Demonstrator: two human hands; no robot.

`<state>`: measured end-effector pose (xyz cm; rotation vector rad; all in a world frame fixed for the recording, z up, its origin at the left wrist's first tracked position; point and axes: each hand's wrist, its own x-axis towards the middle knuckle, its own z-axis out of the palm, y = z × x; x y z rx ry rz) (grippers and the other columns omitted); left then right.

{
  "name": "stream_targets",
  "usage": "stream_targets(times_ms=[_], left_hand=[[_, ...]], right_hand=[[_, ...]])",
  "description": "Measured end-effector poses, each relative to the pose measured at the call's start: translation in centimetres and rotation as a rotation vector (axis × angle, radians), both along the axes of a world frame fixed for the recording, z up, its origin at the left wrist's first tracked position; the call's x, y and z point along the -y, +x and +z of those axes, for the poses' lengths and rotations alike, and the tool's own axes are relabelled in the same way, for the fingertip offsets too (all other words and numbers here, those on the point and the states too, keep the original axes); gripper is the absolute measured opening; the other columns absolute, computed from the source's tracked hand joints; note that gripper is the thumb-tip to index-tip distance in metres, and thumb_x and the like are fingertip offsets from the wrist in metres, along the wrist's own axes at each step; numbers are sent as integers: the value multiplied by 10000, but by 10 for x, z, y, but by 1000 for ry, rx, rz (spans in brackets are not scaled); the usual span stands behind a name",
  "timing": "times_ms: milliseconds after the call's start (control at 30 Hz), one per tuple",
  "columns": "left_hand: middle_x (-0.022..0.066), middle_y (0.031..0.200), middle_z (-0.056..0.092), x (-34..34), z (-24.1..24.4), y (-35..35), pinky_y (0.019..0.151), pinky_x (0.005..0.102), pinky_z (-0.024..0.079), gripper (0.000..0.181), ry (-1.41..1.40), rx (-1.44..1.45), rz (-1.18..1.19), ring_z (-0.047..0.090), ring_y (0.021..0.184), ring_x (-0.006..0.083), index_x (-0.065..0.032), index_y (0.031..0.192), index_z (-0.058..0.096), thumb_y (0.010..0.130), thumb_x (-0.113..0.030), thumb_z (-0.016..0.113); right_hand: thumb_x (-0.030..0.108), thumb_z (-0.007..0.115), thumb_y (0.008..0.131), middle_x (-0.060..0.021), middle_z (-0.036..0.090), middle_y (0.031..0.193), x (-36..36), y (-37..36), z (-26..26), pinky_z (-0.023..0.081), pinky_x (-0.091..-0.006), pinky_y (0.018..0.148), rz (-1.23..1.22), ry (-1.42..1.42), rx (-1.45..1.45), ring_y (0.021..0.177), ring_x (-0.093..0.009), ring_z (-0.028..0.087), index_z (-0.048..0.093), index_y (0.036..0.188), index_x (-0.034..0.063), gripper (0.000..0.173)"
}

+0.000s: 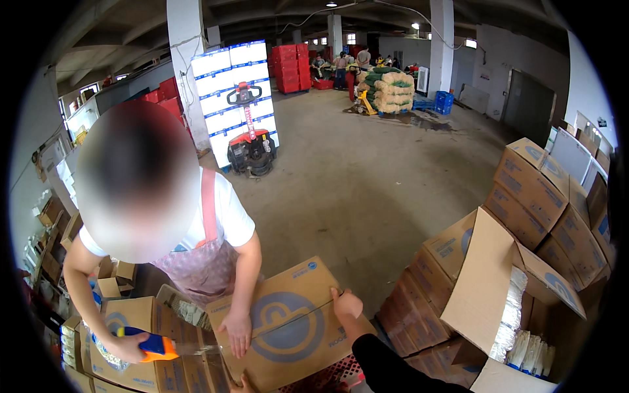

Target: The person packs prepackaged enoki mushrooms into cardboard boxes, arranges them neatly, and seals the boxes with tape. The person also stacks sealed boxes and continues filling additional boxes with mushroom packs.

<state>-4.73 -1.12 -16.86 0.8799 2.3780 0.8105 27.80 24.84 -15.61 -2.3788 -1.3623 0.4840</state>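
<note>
A closed cardboard carton (295, 324) with a large printed ring lies tilted in front of me. My right hand (348, 309), in a black sleeve, grips its right end near the middle seam. Only some fingers of my left hand (241, 386) show, holding the near edge at the bottom of the view. Across from me a co-worker in a pink apron presses one hand (238, 330) flat on the carton's top. The co-worker's other hand holds an orange and blue tape dispenser (157, 348). Clear tape (199, 349) stretches from it to the carton's left end.
Right of me, an open carton (479, 290) holds packs of white, slender goods (530, 351). Stacked cartons (530, 191) rise behind it. More cartons (130, 319) stand at left. Farther off are a pallet jack (251, 147), white boxes (236, 88), red crates (291, 69) and several people.
</note>
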Motion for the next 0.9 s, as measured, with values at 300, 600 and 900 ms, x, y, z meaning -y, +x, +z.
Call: stream_targets(times_ms=[300,600,900], left_hand=[[273,1096,651,0,-15,2,912,426,475,656,90,-23,52,619,1054,400,63,1208,585,890,-510,599],[244,903,680,-6,-4,9,777,482,512,746,-115,-92,160,660,897,412,-6,950,665,787,-724,544],[208,958,694,12,-4,0,803,441,519,759,-64,-50,178,675,911,358,-40,1024,666,778,-744,527]], right_hand=[[607,388,948,-215,696,951,-2,1,7,526,-444,807,22,-59,-10,908,-362,679,636,1024,10,651],[604,423,953,-217,703,949,0,16,-19,539,-480,740,30,43,73,872,-381,684,659,1061,-4,661],[653,366,956,-113,706,811,-22,8,-51,510,-414,525,26,21,265,622,-273,638,709,1006,40,704]])
